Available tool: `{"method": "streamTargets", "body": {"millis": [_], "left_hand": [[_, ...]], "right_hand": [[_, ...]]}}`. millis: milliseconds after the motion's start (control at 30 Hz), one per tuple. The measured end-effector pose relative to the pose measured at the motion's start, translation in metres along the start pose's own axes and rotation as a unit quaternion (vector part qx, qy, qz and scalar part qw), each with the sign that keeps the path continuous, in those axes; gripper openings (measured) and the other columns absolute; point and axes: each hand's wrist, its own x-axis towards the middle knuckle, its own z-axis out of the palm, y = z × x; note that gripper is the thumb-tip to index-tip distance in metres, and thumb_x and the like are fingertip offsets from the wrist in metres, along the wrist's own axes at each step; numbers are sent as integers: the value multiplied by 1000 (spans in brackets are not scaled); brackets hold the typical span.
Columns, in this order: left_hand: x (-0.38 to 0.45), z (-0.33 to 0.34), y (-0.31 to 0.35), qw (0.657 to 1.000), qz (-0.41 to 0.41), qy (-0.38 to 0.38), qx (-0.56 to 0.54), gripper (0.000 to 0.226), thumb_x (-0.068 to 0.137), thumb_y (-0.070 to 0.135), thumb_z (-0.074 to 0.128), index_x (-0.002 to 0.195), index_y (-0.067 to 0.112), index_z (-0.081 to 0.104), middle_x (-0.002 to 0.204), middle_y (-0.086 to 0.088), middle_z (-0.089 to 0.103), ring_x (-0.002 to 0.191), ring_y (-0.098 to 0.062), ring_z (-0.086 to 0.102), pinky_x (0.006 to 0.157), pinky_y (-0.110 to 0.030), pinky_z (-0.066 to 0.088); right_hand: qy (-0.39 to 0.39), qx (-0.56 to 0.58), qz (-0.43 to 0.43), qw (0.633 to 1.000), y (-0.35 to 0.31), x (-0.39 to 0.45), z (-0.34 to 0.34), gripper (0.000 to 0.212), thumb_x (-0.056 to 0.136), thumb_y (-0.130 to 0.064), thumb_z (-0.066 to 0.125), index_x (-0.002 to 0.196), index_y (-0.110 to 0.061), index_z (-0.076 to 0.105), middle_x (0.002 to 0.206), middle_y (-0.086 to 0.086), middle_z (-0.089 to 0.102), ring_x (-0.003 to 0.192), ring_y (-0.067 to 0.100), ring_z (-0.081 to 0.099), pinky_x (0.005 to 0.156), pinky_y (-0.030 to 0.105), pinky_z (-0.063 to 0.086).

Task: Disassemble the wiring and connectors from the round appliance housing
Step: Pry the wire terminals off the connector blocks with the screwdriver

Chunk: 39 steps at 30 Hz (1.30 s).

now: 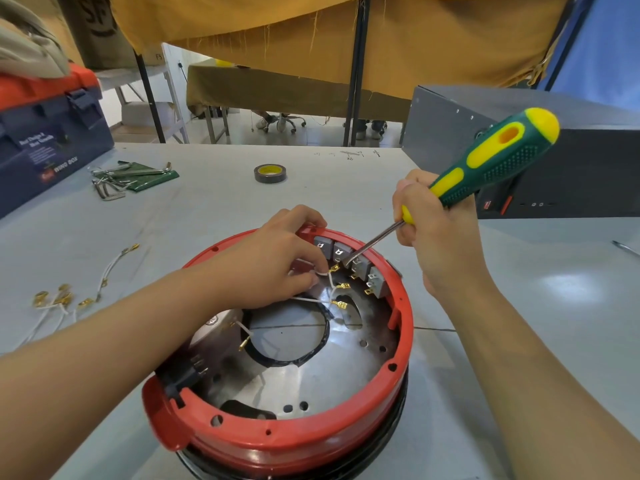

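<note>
Here, on the grey table point(221, 209), left hand point(277, 258) pinches a white wire point(323, 273); right hand point(429, 230) grips the screwdriver point(485, 161).

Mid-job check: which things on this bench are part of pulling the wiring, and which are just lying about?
In use:
housing
white wire, pinched by left hand
screwdriver, in right hand, tip at the grey switches
removed wires

Lying about:
tape roll
hex keys
toolbox
grey box
</note>
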Motion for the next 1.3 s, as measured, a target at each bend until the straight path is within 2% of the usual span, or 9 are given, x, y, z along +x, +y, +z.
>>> {"method": "streamTargets", "body": {"millis": [267,367,500,767,833,967,1067,1167,1300], "left_hand": [[1,1,-2,1000,4,10,-13,12,84,23,64,91,30,71,137,6,35,123,-10,35,103,-35,36],[1,1,-2,1000,3,10,-16,13,84,22,63,89,31,71,137,7,35,123,-9,34,103,-34,37],[2,0,-4,1000,3,20,-21,15,83,19,63,89,30,71,136,7,39,121,-8,36,102,-30,35],[2,-12,-1,996,-48,73,2,21,81,23,62,98,23,50,117,3,59,103,-15,47,82,-26,36],[-1,-16,-2,995,-72,49,55,30,83,29,60,112,24,52,116,2,56,101,-17,46,85,-28,37],[-10,-16,1,987,-102,4,125,54,87,45,49,139,31,39,137,9,47,113,-22,44,97,-39,41],[-14,-8,5,984,-101,-5,144,64,86,54,41,145,34,26,148,10,35,124,-24,38,104,-38,37],[-14,-2,4,987,-78,-11,137,71,85,56,39,149,31,19,156,6,23,135,-22,28,111,-30,24],[-11,-4,0,994,-43,-22,102,70,87,51,46,148,31,19,156,7,20,140,-18,19,115,-30,19]], "right_hand": [[-15,-18,15,1000,5,-3,11,29,71,-17,49,44,-21,41,48,-3,35,45,6,31,42,12,26],[7,26,26,999,0,-1,3,29,71,-14,48,43,-19,40,52,5,32,43,9,27,40,16,24],[26,64,8,998,-8,1,-3,27,71,-13,47,46,-13,36,49,1,32,43,11,24,42,16,21],[12,49,-24,998,-9,-4,2,36,76,-13,47,43,-23,43,46,-9,37,43,6,29,42,16,25],[5,39,-34,999,-8,-5,3,34,78,-12,47,45,-23,43,47,-11,38,44,5,32,43,14,27],[-5,-2,-58,998,-9,-10,7,29,79,-13,47,52,-9,38,49,-3,36,47,4,35,48,8,30],[-15,-51,-82,995,-11,-14,10,33,81,-13,47,58,8,36,52,9,29,48,7,30,49,13,28],[-26,-94,-106,990,-14,-16,10,34,84,-13,47,59,9,38,50,3,29,48,7,31,49,15,28],[-42,-128,-133,982,-15,-17,10,33,85,-10,47,59,10,41,54,20,34,52,15,33,51,15,29]]}}
